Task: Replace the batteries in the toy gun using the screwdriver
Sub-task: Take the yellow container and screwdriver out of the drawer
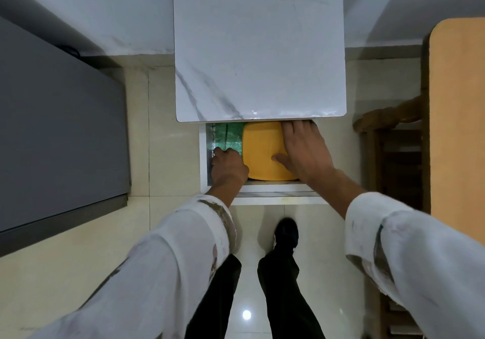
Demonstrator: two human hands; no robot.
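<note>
Yellow box (262,152) in the drawer (203,154) looks light and smooth; hold its sides. On it the right hand (304,152) lies flat. What the left hand (228,165) curls on is unclear. No toy gun shows.

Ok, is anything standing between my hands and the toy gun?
No toy gun shows. A yellow box fills the right side of the open drawer under your right hand, and the tabletop hides the drawer's back.
</note>
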